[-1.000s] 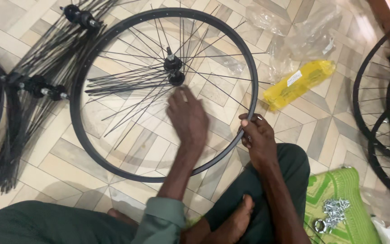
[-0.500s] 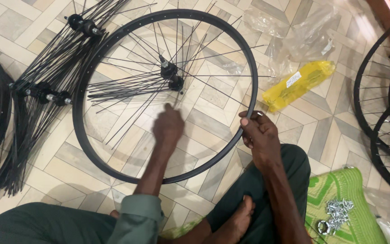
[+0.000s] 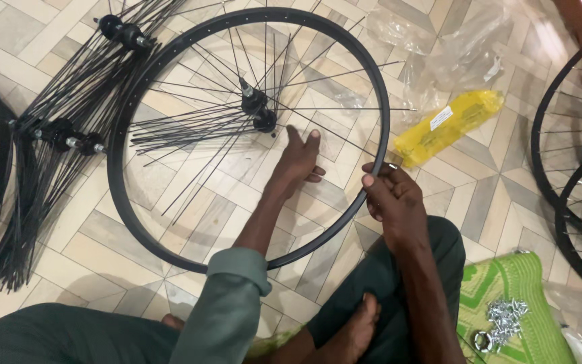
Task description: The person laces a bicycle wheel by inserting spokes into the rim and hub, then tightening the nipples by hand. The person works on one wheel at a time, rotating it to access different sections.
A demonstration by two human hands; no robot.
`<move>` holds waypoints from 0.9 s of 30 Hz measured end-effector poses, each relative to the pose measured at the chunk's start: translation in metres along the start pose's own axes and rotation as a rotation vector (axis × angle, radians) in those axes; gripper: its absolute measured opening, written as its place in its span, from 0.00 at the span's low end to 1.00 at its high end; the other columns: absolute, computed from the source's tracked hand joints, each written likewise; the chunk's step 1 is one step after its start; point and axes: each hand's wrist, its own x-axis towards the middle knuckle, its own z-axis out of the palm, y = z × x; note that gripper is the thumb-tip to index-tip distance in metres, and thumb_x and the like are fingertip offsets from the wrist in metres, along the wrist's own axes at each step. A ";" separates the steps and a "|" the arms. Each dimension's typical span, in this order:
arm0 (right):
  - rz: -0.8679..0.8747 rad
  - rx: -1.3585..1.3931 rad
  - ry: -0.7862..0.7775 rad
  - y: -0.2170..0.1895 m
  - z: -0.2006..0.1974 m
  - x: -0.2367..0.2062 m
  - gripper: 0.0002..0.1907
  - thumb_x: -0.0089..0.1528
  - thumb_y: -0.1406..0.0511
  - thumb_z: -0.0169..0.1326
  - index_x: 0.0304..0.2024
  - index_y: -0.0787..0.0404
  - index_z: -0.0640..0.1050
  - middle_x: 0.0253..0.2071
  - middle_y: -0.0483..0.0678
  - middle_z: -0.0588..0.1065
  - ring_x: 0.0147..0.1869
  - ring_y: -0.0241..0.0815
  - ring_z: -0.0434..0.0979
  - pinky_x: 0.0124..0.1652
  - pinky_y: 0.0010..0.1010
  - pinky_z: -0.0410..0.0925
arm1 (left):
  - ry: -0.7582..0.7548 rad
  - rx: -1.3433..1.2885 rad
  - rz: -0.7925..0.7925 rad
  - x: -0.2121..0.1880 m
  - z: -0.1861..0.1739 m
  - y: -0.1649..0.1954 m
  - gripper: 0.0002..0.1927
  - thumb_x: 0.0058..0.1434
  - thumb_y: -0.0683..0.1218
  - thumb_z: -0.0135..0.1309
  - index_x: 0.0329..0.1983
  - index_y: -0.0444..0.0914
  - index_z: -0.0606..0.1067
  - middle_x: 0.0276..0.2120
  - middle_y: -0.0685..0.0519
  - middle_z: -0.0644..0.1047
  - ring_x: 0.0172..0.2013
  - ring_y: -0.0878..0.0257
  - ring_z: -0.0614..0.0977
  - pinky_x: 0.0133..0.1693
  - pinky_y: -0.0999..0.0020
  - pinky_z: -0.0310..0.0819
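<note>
On the tiled floor (image 3: 48,222) in front of your folded legs lies the black wheel rim (image 3: 117,168), flat, its hub (image 3: 259,111) near the middle with loose spokes (image 3: 190,131) fanning out, so you look to be at the lacing step. Your right hand (image 3: 392,202) grips the rim's near edge where a spoke end meets it, while your left hand (image 3: 298,162), fingers loosely spread and holding nothing, reaches in beside the hub; the next move likely calls for singling out one spoke and guiding its tip to a rim hole
</note>
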 end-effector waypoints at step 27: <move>0.033 0.054 0.033 0.015 -0.007 0.002 0.15 0.62 0.65 0.58 0.49 0.67 0.78 0.25 0.41 0.69 0.23 0.30 0.62 0.22 0.22 0.55 | 0.788 1.349 0.606 -0.022 -0.082 0.009 0.10 0.67 0.40 0.54 0.49 0.37 0.68 0.42 0.46 0.71 0.32 0.53 0.78 0.30 0.57 0.71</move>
